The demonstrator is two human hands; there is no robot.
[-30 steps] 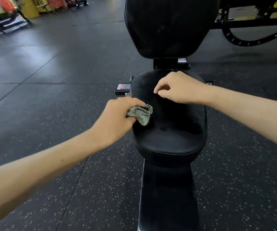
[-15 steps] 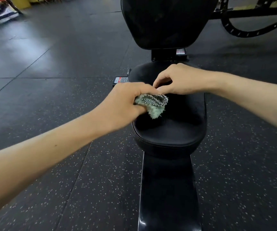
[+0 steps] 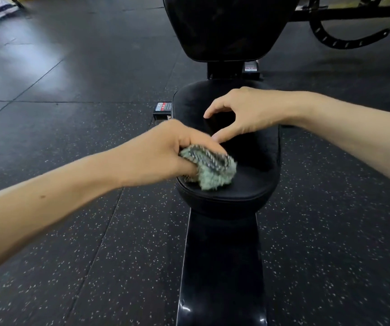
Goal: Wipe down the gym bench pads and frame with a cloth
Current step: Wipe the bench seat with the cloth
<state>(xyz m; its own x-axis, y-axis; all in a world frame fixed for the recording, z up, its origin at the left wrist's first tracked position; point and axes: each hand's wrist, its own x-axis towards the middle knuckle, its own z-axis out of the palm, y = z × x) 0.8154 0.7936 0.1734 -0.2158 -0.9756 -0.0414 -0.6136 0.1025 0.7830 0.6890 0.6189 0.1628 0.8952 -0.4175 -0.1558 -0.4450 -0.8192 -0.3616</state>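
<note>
My left hand [image 3: 165,151] has a closed grip on the bunched cloth [image 3: 209,169] over the seat pad [image 3: 255,161]; right hand [image 3: 248,111] hovers loosely open, empty (a balled cloth may skip patches).

Black padded seat pad [image 3: 257,161]: crumpled green fuzzy cloth [image 3: 212,171] on its near-left part; black backrest pad [image 3: 224,27] behind; glossy black frame beam [image 3: 222,267] before.

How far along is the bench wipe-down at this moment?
Nothing looks finished: no wiped patch shows on any pad. In hand: the left hand grips a bunched green fuzzy cloth over the black padded seat, while the right hand hovers above it, fingers open and empty. Left: the black backrest pad and the glossy black frame beam, neither touched now.
</note>
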